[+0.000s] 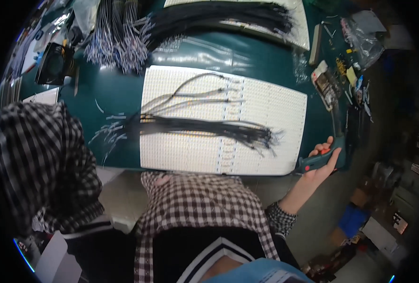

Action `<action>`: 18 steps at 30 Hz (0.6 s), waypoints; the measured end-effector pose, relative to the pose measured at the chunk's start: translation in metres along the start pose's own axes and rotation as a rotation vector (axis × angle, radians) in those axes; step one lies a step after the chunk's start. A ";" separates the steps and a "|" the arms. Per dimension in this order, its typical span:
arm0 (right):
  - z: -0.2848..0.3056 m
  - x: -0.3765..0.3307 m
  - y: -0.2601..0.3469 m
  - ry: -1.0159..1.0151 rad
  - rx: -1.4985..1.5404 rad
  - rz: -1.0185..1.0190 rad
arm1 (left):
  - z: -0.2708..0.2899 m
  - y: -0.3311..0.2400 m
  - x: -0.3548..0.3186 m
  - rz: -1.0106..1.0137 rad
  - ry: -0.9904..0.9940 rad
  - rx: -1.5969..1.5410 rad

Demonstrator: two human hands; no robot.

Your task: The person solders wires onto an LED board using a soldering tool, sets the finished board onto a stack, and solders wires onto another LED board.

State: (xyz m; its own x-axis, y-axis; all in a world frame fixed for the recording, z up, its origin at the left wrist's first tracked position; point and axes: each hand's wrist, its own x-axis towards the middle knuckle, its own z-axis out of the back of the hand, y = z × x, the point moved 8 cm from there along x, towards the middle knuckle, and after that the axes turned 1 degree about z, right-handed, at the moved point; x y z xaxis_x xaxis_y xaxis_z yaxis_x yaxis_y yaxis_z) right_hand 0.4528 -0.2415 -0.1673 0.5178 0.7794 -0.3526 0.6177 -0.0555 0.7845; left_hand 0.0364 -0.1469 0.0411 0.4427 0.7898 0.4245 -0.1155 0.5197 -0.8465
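Head view, looking down over the table (115, 94). Your right hand (323, 162) is curled around the grip of a teal hand tool with red parts (319, 159), thumb and fingers wrapped over the handle; the tool sits just off the right front corner of the table, beside the white gridded board (275, 113). Your left hand is not visible: the checked left sleeve (44, 160) fills the lower left of the view and hides it, so you cannot tell whether that hand is spread or closed.

On the board lies a bundle of black wires (204, 126), running left to right, its right ends frayed out near the board's right half. Above it, a few grey wires (195, 92) fan loosely across the board. Short cut wire pieces (108, 129) are scattered on the green table surface just left of the board. Further back hang striped wire bunches (119, 42) and another black wire bundle (219, 16) on a second white board (301, 28).

Risks, as a judgement: the tool is held beyond the table edge, so a loosened grip would drop it to the floor. The loose wire ends near the board's right side could snag on the tool as it comes in. The hidden left arm could sweep the cut pieces off the table.
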 end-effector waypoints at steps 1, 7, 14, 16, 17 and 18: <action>-0.002 0.002 0.001 0.022 0.029 0.028 | 0.001 0.000 0.002 -0.008 0.000 0.006; 0.025 0.024 0.002 -0.036 0.061 0.024 | -0.004 0.000 0.010 -0.038 -0.011 0.023; 0.043 0.058 -0.006 -0.043 0.197 -0.102 | 0.000 -0.003 0.007 -0.092 -0.043 -0.007; 0.041 0.062 -0.005 0.004 0.228 -0.057 | 0.001 -0.005 0.005 -0.102 -0.038 -0.017; 0.042 0.064 -0.006 0.007 0.241 -0.068 | 0.001 -0.006 0.005 -0.114 -0.040 -0.020; 0.047 0.067 -0.008 -0.014 0.220 -0.071 | 0.000 -0.007 0.005 -0.121 -0.040 -0.019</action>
State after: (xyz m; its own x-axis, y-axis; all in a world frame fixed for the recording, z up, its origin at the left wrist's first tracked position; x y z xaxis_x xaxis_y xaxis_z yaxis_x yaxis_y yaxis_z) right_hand 0.5102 -0.2180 -0.2206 0.4757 0.7776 -0.4112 0.7664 -0.1370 0.6276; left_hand 0.0391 -0.1460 0.0492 0.4165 0.7345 0.5357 -0.0465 0.6057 -0.7943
